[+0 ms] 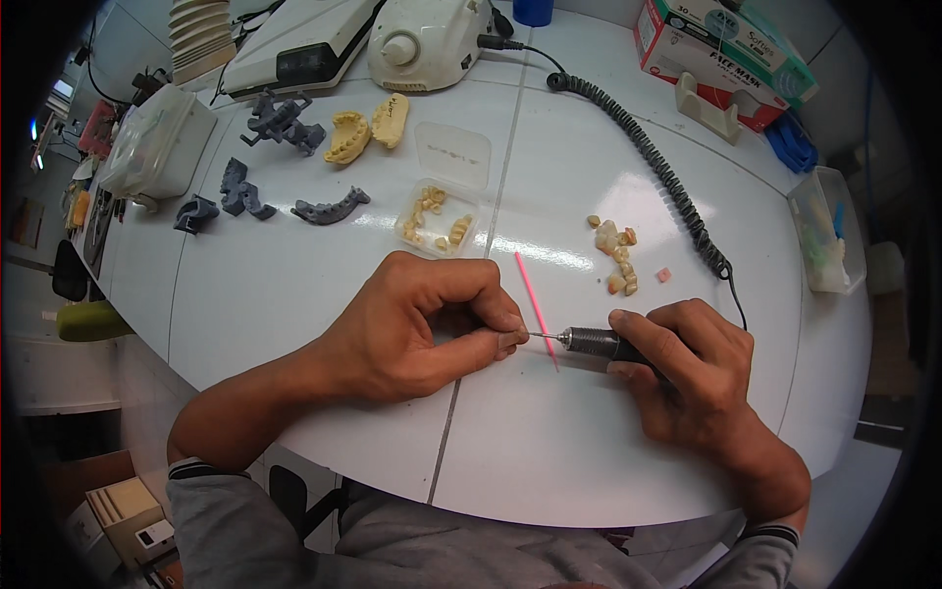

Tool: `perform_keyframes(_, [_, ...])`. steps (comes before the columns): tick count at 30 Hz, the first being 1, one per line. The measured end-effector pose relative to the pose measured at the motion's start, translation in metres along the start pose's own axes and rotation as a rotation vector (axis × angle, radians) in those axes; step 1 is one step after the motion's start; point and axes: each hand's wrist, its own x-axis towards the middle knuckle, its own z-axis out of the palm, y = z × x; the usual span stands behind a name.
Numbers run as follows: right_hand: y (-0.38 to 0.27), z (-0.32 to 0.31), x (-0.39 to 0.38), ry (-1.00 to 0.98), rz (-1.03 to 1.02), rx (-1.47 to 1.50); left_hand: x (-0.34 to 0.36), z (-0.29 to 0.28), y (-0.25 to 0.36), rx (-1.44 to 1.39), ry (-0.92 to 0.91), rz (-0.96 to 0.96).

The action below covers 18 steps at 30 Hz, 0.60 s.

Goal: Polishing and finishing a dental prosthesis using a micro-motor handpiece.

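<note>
My right hand (692, 368) grips a dark rotary handpiece (597, 343) that points left. From its metal nose a thin bur (544, 336) runs to my left hand (422, 329), whose thumb and forefinger are pinched together at the bur's end. The fingertips hide that end, so I cannot tell if a small piece is held there too. A pink stick (531, 294) lies slantwise on the white table, passing by the bur. Beyond my right hand sit several tooth-coloured dental crowns (621, 257) in a loose cluster, with a small pink piece (664, 275) beside them.
A hinged clear box (400, 234) with tooth pieces stands past my left hand. Grey dental models (332, 208) and yellow casts (348, 138) lie farther left. A coiled cord (648, 147) curves from the white control unit (424, 49) down the right side. A clear bin (834, 265) stands far right.
</note>
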Motion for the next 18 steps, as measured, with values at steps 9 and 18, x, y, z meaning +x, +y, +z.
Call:
perform_keyframes(9, [0.0, -0.0013, 0.0005, -0.006, 0.001, 0.005, 0.0, -0.0003, 0.0003, -0.01, -0.008, 0.005])
perform_keyframes(18, [-0.0005, -0.0004, -0.0001, -0.007, 0.0, 0.005, 0.0007, -0.0007, -0.001, -0.022, -0.011, -0.01])
